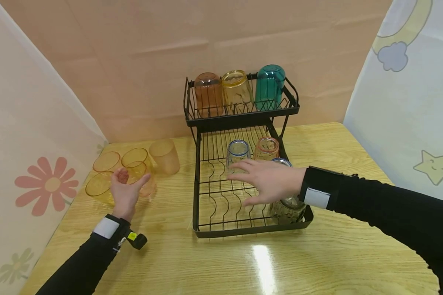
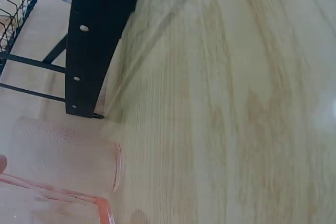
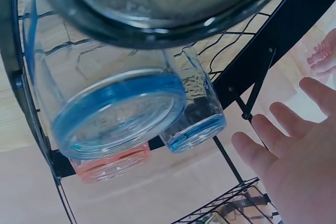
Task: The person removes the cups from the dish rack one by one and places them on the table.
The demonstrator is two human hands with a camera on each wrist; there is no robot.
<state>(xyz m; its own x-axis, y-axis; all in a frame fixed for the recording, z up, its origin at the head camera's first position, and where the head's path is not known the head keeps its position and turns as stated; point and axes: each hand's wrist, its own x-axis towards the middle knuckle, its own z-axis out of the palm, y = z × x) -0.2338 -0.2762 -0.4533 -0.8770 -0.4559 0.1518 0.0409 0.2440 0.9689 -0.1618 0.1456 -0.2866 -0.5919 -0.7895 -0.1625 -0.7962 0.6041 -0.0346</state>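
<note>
We find the yellow and orange cups (image 1: 99, 188) grouped on the left of the desk (image 1: 170, 262), near the patterned left wall sheet (image 1: 40, 135). They are see-through and tinted, with darker rims; the frosted cup (image 1: 165, 157) at the group's rear right is cloudy and peach-toned.

Our left hand (image 1: 126, 194) is at the near edge of this group. Its thumb and fingers are apart, with a cup just beyond; whether they grip it we cannot tell.

Our right hand (image 1: 267, 180) is over the lower tier of the black rack (image 1: 252, 233), fingers extended and spread, holding nothing. Close by in that tier we record a blue-rimmed glass (image 1: 238, 148), a red-rimmed glass (image 1: 267, 148), a second blue-rimmed glass (image 1: 282, 162) partly hidden, and a smoky glass (image 1: 288, 213) by the near right corner. The upper tier bears brown, yellow and teal glasses (image 1: 270, 88).

As to edges, a raised black rim bounds the lower tier, with open wire in its left half. An open strip of desk separates cups from rack, broader room extends in front, and more desk extends right of the rack.
</note>
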